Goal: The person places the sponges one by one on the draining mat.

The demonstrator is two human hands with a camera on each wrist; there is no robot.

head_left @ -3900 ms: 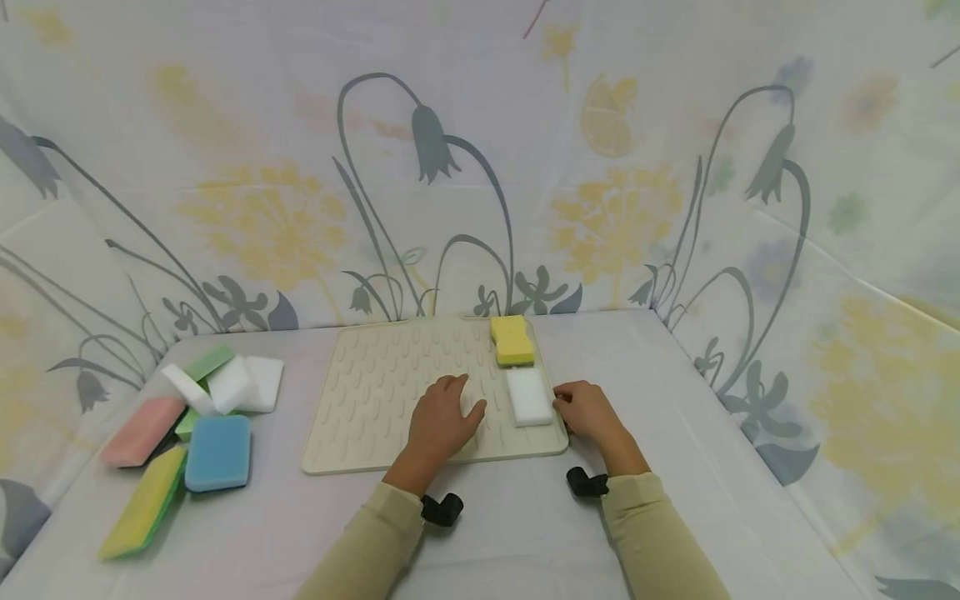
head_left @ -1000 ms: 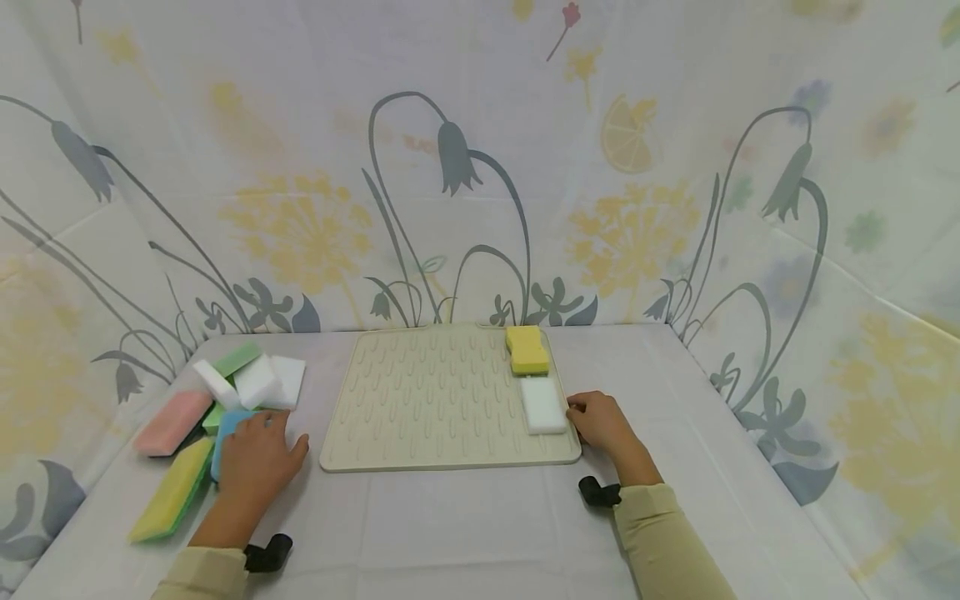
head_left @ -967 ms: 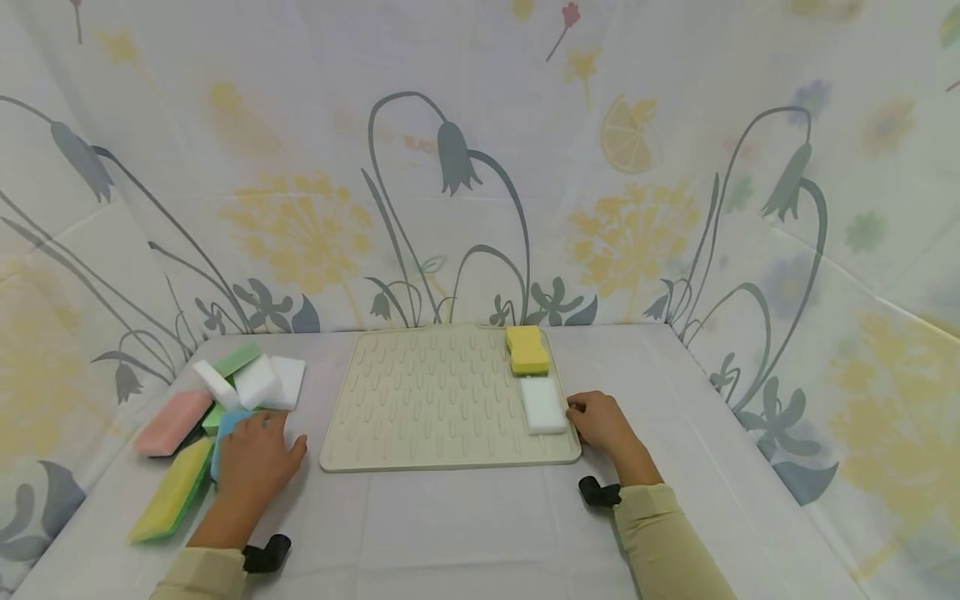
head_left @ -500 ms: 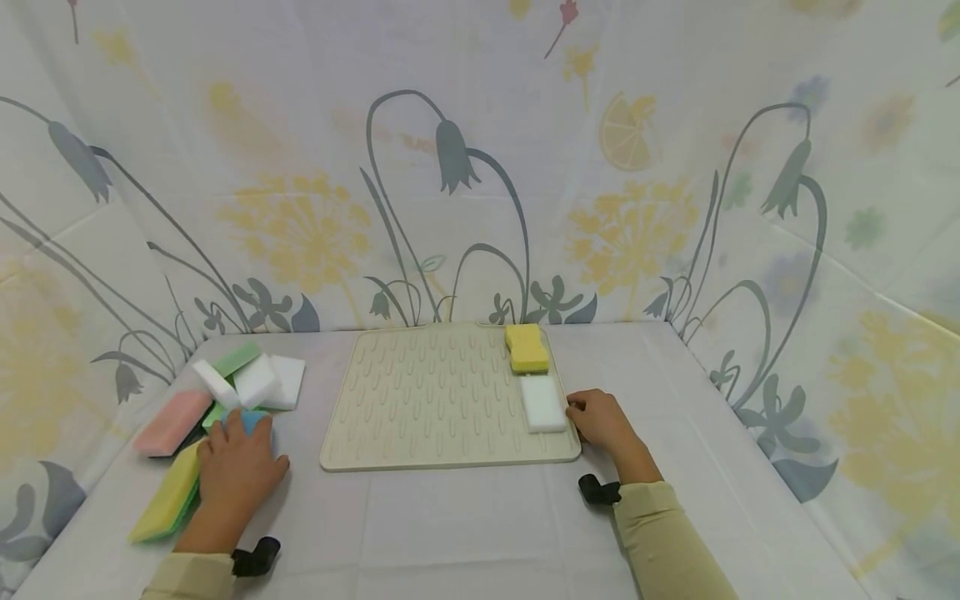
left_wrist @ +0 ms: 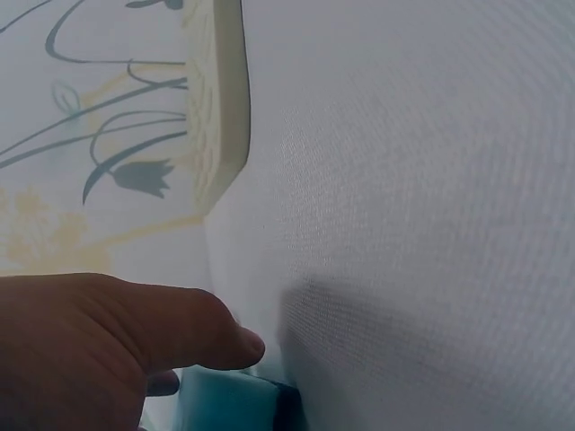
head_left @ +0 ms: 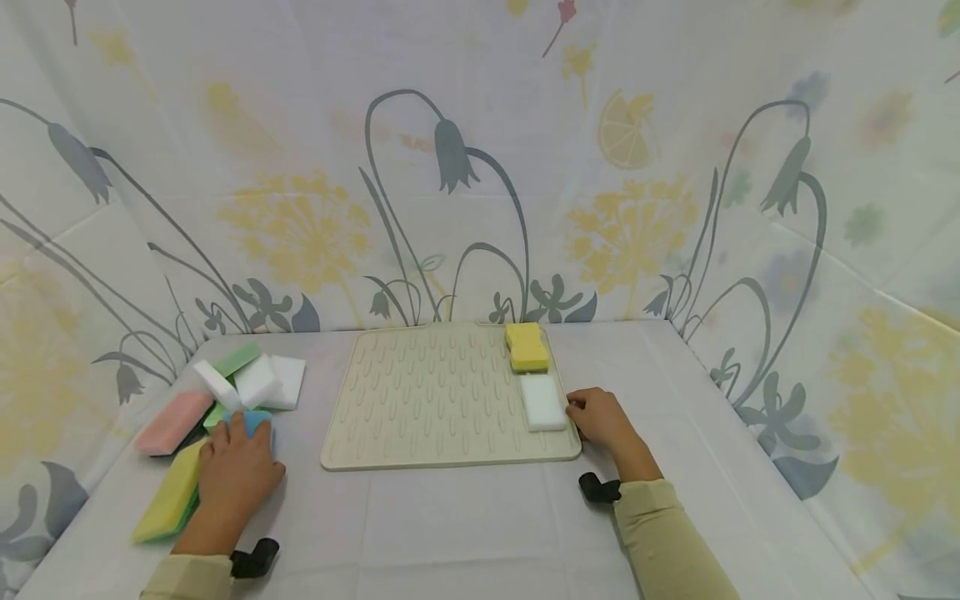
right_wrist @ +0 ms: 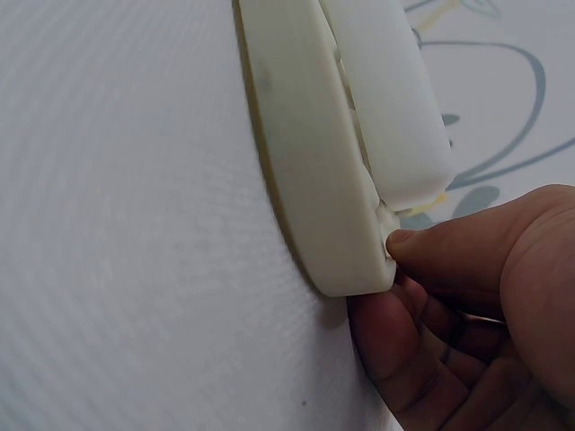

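Observation:
My left hand (head_left: 236, 475) lies over a blue sponge (head_left: 257, 419) at the left, its fingers along one side and the thumb by the other. In the left wrist view the thumb (left_wrist: 193, 328) overlaps the top of the blue sponge (left_wrist: 229, 400). A beige mat (head_left: 420, 400) with raised ridges lies mid-table. My right hand (head_left: 600, 421) pinches the mat's right edge, thumb on top and fingers beneath, as the right wrist view shows. A white melamine sponge (head_left: 543, 402) rests on the mat beside that hand, below a yellow scouring sponge (head_left: 527, 348).
Around the left hand lies a loose pile: a pink sponge (head_left: 174, 423), a yellow-and-green sponge (head_left: 171, 496), a green sponge (head_left: 236, 358) and several white blocks (head_left: 257, 382). White cloth (head_left: 435, 533) covers the table. A flower-printed curtain stands behind and at both sides.
From over the mat, my left hand has gone left to the blue sponge, then shifted a little further left over it. My right hand stays at the mat's edge.

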